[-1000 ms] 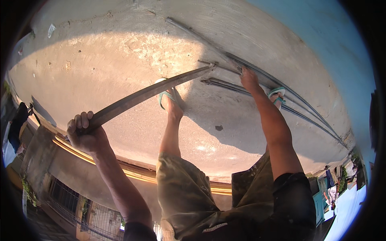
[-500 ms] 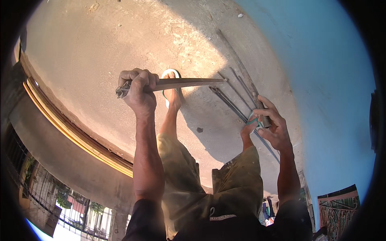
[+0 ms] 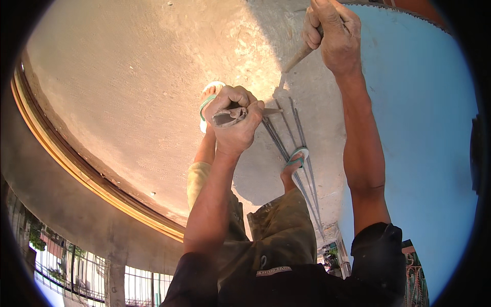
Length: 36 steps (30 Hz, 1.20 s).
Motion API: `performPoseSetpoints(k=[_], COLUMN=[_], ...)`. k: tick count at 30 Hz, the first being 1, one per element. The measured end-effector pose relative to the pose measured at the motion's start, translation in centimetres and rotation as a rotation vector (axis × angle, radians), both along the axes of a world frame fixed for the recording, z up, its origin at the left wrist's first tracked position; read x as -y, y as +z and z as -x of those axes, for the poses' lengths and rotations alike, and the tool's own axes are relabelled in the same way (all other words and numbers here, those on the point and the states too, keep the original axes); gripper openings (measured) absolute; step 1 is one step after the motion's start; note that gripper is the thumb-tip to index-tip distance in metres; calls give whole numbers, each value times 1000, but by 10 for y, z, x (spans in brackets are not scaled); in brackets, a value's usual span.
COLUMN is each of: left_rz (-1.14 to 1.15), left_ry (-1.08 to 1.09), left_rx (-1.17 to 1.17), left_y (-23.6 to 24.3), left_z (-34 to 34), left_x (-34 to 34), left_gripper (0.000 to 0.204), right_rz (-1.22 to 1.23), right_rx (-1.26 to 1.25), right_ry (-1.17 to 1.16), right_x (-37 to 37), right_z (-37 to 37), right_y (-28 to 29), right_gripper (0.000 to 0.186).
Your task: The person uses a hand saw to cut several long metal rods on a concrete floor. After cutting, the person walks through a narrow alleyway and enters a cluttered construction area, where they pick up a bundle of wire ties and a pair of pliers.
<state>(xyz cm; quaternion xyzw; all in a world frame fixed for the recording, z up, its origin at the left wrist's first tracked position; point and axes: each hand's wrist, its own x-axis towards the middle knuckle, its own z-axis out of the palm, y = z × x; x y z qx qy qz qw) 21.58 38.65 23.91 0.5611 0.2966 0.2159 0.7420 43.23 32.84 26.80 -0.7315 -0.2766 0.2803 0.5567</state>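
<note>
My left hand (image 3: 236,120), in the middle of the head view, is closed around a metal pipe. The pipe's torn, hollow end (image 3: 228,118) faces up out of the fist, and its far part narrows to the right, near the thin metal rods (image 3: 286,135). My right hand (image 3: 333,38) is raised at the upper right, its fingers wrapped round a thick brown stick (image 3: 299,57) that slants down to the left. The stick's other end is hidden by the hand. Several rods lie on the ground around my right foot (image 3: 296,158), which wears a flip-flop.
My left foot (image 3: 207,105) stands on the dusty concrete ground (image 3: 128,112) beyond the left hand. A blue wall (image 3: 409,112) rises along the right. Long yellowish strips (image 3: 102,189) run along a low wall at the left, with barred fencing (image 3: 76,261) beyond.
My right hand has closed on the stick, lifted it off the ground and raised it to the upper right. My left hand has moved right with the pipe, whose hollow end now shows.
</note>
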Motion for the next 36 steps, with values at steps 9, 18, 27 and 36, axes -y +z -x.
performPoseSetpoints(k=[9,18,27,36], left_rz=[96,57,87,10], left_ry=[25,-6,-87,44], left_rx=[-47,43,154,-23], left_y=[6,3,7,8], left_z=[6,9,8,8], left_x=[-6,-6,-18,-3], left_gripper=[27,24,22,29], right_rz=[386,493,580,577], right_rx=[-64,-339,20,-140], right_ry=[-27,-79,78,8], right_x=[-49,-107,-86,-126], right_z=[15,-3,-21,-6], right_y=[-106,-176,-387,-326], right_gripper=[40,49,45,48])
